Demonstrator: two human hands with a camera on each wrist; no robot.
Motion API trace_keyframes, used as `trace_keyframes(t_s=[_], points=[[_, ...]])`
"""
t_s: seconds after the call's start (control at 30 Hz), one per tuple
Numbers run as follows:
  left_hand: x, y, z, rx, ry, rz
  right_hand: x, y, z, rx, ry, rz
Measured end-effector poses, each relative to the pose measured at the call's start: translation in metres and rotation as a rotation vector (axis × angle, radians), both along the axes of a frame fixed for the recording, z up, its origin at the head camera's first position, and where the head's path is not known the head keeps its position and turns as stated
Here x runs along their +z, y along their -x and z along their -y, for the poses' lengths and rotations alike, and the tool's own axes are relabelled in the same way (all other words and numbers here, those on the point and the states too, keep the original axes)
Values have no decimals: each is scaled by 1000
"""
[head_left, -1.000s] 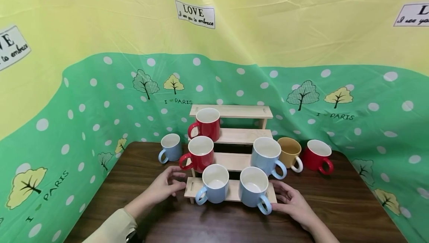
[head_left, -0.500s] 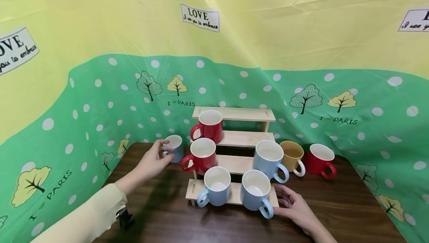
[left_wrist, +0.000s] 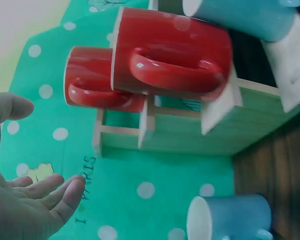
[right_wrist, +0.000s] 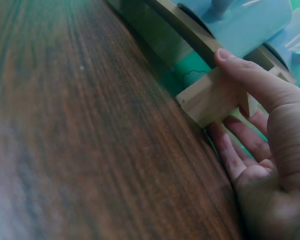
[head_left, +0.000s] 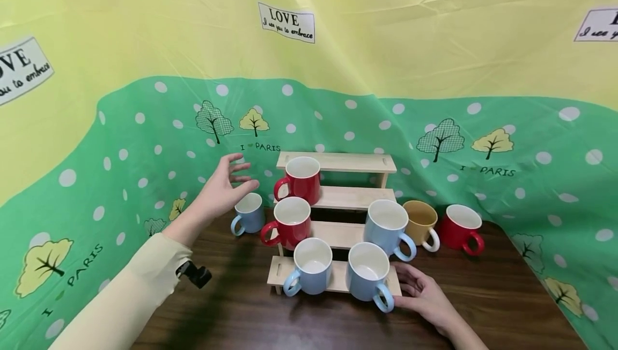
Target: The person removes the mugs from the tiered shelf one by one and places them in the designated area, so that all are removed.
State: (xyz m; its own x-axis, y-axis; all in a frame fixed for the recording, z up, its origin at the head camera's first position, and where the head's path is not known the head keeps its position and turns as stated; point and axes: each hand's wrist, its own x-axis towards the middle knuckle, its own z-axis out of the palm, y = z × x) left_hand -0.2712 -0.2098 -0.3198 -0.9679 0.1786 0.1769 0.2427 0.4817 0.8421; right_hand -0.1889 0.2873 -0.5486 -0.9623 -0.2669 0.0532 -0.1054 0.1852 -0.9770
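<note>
A stepped wooden display rack [head_left: 357, 163] stands mid-table. My left hand [head_left: 219, 189] is raised to its left with fingers spread and nothing in them. Below that hand, a small blue mug [head_left: 252, 221] sits on the table. Two red mugs, an upper one [head_left: 309, 184] and a lower one [head_left: 298, 230], stand on the rack's left side. My right hand [head_left: 422, 297] grips the right end of the lowest step, thumb [right_wrist: 247, 70] on its front and fingers curled behind. On that step are two light blue mugs [head_left: 316, 275]; a third light blue mug [head_left: 381, 229] stands one step higher.
Right of the rack, a tan mug [head_left: 419, 216] with a white handle and another red mug [head_left: 454, 232] stand on the dark wooden table [head_left: 502, 285]. A patterned green and yellow cloth [head_left: 347, 119] hangs behind and along both sides.
My left hand has left the rack's lower left end, passed in front of the small blue mug and risen above it. The right hand keeps its grip; the mugs stay in place.
</note>
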Motion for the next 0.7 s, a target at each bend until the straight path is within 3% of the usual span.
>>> trace_keyframes(t_s=[0.23, 0.57, 0.7], points=[[8, 15, -24, -7, -12, -67, 1, 0, -3, -8, 4, -22], [2, 32, -55, -123, -38, -111, 1, -4, -3, 12, 23, -45], [2, 37, -63, -128, -10, -105, 2, -2, -1, 14, 24, -34]])
